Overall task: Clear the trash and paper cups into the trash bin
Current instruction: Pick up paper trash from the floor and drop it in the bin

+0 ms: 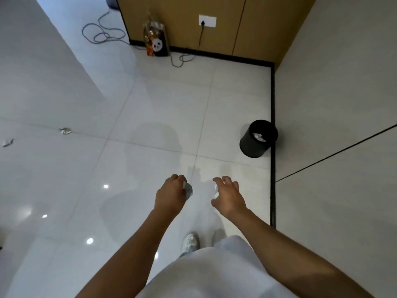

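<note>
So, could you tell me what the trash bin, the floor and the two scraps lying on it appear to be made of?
Trash bin: matte black, probably plastic; its wall shows no shine.
Floor: glossy pale tiles, likely glazed ceramic, given the grout lines and mirrored lamp spots.
Two scraps: crumpled, silvery-looking, perhaps foil or wrapper; too small to be sure.

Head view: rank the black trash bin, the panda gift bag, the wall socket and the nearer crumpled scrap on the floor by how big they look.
1. black trash bin
2. panda gift bag, though it stands farther off, so this is unsure
3. wall socket
4. crumpled scrap
</note>
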{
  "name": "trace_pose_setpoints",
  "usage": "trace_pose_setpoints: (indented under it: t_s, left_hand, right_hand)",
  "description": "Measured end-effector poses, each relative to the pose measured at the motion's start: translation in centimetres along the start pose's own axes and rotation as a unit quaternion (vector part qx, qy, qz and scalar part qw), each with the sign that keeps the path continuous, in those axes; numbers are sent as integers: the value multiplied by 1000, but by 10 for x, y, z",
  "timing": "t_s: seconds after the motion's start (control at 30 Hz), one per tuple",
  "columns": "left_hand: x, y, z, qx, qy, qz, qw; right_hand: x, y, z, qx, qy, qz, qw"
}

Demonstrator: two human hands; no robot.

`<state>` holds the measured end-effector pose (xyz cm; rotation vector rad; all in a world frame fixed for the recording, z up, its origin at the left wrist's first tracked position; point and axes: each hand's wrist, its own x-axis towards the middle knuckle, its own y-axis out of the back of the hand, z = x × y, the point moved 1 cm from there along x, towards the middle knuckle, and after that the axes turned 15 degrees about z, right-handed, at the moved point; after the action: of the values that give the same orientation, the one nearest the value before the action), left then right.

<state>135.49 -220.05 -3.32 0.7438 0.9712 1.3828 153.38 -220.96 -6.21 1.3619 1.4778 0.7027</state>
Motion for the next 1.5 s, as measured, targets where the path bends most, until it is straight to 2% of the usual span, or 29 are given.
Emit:
trace_pose_setpoints:
  t_s: [0.27,0.73,0.97,1.33,1.5]
  left_hand:
    - [116,-34,74,28,-65,-42,997]
    - [306,-115,261,12,-84,-60,995]
    - [384,-140,304,22,-107,-91,990]
    - [507,-195,370,45,-147,-151,977]
    - [533,-240,387,33,-129,-159,978]
  right_hand:
    - [92,41,50,37,-77,13,996]
    - [296,145,186,34,-103,39,993]
    - [370,164,215,39,-128,36,990]
    - [482,182,265,85,-234,38,968]
    - [530,168,310,106,-228,18,968]
